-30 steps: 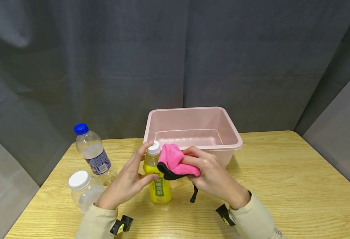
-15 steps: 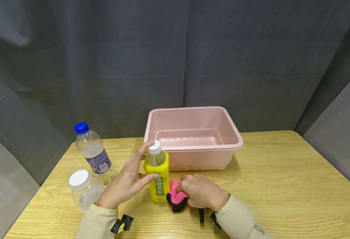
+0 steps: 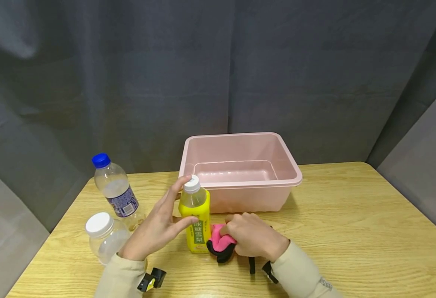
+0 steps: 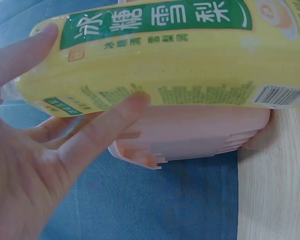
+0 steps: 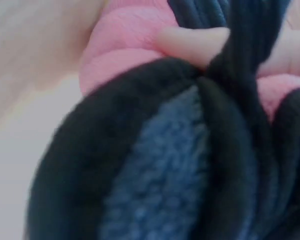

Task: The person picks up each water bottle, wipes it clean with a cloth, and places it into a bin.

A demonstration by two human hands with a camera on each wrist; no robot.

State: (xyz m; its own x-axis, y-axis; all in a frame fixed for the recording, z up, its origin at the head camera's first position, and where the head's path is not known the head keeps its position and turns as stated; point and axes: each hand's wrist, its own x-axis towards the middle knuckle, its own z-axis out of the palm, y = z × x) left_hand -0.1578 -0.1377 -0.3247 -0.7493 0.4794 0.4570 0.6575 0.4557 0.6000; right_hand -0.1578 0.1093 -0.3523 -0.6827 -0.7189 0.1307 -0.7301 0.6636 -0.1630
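Holding yellow bottle (image 3: 201,225) upright on desk (image 3: 352,227), we span its upper part with left hand (image 3: 158,227), fingers wide; right hand (image 3: 254,235) grips pink cloth (image 3: 221,245) just beside base. Hard sideways push could tip bottle if left hold is light.

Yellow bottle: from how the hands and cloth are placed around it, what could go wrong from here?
The right hand holds the pink cloth at the base of the yellow bottle; a hard push there might slide or tip it. The white-lidded jar appears close to the left hand and wrist, so a leftward swing could knock it.
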